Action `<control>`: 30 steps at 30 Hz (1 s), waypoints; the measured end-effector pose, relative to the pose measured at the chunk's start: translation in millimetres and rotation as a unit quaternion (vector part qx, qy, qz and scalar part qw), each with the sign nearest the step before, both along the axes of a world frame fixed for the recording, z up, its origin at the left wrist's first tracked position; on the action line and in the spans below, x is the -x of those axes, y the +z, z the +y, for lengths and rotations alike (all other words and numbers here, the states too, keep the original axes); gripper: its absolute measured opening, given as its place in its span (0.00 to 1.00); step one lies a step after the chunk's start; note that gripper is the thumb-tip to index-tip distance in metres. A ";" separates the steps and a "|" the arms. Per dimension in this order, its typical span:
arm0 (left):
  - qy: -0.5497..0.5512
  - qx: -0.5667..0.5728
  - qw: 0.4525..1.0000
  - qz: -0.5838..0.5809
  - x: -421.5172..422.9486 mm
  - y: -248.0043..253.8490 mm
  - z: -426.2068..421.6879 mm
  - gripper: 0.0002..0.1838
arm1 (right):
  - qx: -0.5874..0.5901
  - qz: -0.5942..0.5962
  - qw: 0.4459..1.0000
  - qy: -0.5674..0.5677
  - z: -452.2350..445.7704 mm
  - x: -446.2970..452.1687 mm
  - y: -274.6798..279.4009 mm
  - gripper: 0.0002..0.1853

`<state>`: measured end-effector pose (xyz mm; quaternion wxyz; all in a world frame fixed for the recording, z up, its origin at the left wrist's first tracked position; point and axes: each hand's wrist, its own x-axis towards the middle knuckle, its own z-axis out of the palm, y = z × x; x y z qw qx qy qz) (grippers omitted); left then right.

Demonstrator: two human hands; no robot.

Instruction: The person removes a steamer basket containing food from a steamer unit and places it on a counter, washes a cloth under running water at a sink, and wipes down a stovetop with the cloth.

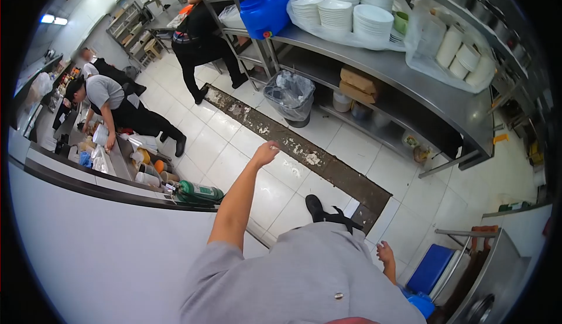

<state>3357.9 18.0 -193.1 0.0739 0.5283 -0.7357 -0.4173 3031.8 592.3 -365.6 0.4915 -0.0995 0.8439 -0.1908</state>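
Note:
My left hand is stretched forward over the tiled floor, its fingers curled in, and no object shows in it. Beneath and beyond it runs a dark, worn floor strip with pale flaking patches. Low at my right side hangs my right hand, fingers loosely bent and a little apart, with nothing visible in it. Nearest to that hand is a blue panel-like object beside a metal frame. A black shoe of mine stands at the strip's edge.
A lined trash bin stands by a steel table holding stacked white bowls and a blue jerrycan. At left, a co-worker leans over a cluttered counter near a green cylinder. Another person stands ahead.

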 end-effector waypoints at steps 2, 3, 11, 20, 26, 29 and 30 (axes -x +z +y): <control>-0.050 0.019 0.998 0.024 17.4 6.8 21.7 0.19 | 0.037 -0.007 0.999 -0.002 41.9 -37.2 -1.2 0.29; -0.061 0.008 0.997 0.052 28.7 2.1 35.5 0.19 | 0.042 0.078 0.987 0.131 62.0 -49.6 16.5 0.29; -0.135 -0.289 0.947 -0.027 6.0 -144.4 182.0 0.20 | -0.054 0.142 0.983 0.101 281.8 -68.3 41.6 0.25; -0.232 -0.388 0.790 -0.415 55.8 -149.9 266.1 0.26 | 0.042 0.623 0.695 -0.357 393.4 3.1 239.3 0.18; -0.313 -0.207 0.914 -0.151 339.0 -92.4 371.1 0.24 | -0.268 0.654 0.470 -0.529 636.3 -89.5 211.0 0.21; -0.428 -0.235 0.865 -0.117 443.4 -53.6 419.1 0.22 | -0.401 0.501 0.408 -0.649 778.3 -187.8 177.8 0.28; -0.425 -0.273 0.859 -0.086 465.4 -43.0 432.8 0.19 | -0.499 0.475 0.364 -0.627 814.5 -216.7 171.3 0.29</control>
